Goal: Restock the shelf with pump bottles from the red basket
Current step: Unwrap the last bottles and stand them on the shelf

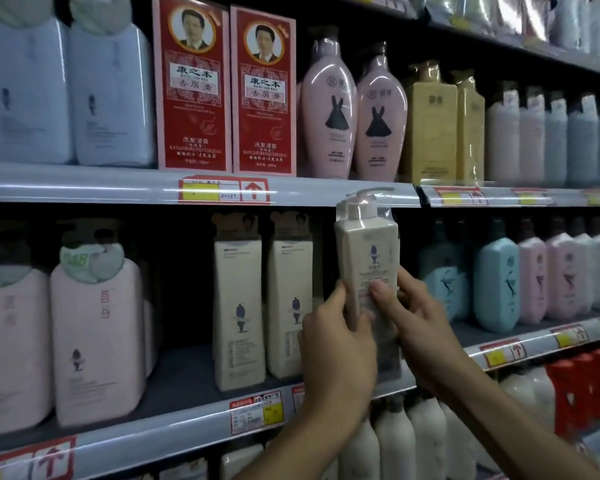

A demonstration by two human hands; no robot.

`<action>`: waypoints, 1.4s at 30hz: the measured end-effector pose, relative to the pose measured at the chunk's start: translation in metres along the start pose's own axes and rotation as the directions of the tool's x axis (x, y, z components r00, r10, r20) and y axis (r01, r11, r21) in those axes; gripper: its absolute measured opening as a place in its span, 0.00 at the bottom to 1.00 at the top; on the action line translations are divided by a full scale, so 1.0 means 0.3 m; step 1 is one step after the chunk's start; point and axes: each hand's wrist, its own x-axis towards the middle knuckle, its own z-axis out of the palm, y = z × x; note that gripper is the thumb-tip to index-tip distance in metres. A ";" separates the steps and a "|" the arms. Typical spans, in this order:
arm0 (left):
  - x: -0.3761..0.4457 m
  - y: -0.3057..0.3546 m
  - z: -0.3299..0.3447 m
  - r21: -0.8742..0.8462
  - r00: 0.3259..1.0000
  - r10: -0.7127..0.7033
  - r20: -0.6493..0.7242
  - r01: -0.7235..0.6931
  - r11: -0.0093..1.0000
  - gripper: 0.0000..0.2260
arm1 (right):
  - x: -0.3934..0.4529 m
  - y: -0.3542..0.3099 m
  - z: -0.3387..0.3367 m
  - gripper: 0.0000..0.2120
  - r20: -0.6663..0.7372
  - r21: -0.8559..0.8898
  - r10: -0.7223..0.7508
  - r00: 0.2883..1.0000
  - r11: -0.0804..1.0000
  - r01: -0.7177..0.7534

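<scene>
The cream pump bottle [366,265] is being held upright, long axis vertical, just in front of the middle shelf [187,434] edge. It is being gripped low by the fingers of both the left hand [336,344] and right hand [413,317]. A gap is lying directly behind, beside the matching bottles [262,306].

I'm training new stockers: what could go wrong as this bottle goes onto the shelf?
The pump bottle is held only by its lower half in the left hand and right hand, so it could tip. Its pump head stands level with the upper shelf edge and might catch there. It could also knock the cream bottles beside the gap.
</scene>
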 end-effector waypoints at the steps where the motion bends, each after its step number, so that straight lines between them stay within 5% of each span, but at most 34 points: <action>1: 0.009 -0.008 0.005 0.004 1.000 0.000 -0.026 0.000 1.000 0.17 | 0.009 0.015 0.005 0.21 -0.001 -0.002 -0.010 1.000 1.000 0.010; 8: 0.063 -0.066 0.024 0.091 0.995 -0.001 -0.101 0.010 0.996 0.26 | 0.054 0.104 0.042 0.18 -0.098 0.027 -0.105 0.990 0.994 0.108; 18: 0.031 -0.054 0.028 0.170 0.993 0.080 -0.090 -0.064 0.983 0.23 | 0.012 0.095 0.039 0.18 -0.159 0.037 -0.129 0.979 0.990 0.137; 24: -0.009 0.013 -0.015 0.153 0.992 0.128 0.010 -0.128 0.980 0.14 | -0.054 0.020 0.036 0.33 -0.233 0.051 -0.053 0.971 0.996 0.067; 31: -0.014 0.053 -0.100 -0.074 0.971 -0.004 0.239 0.022 0.997 0.24 | -0.174 -0.104 0.098 0.37 -0.279 -0.067 -0.083 0.957 0.996 0.067; 35: -0.002 0.073 -0.224 -0.307 0.865 -0.111 0.489 0.290 0.907 0.29 | -0.216 -0.205 0.060 0.19 -0.151 0.003 -0.079 0.985 0.997 0.080; 37: -0.015 0.084 -0.269 -0.367 0.781 -0.119 0.613 0.415 0.833 0.32 | -0.221 -0.231 0.051 0.15 -0.092 0.016 0.031 0.995 0.999 -0.030; 40: -0.048 0.105 -0.304 -0.430 0.653 -0.132 0.745 0.622 0.654 0.35 | -0.258 -0.252 0.088 0.25 0.206 0.199 0.345 0.916 0.902 -0.384; 42: -0.056 0.133 -0.319 -0.412 0.620 -0.118 0.776 0.640 0.648 0.34 | -0.283 -0.281 0.105 0.29 0.314 0.266 0.408 0.857 0.829 -0.492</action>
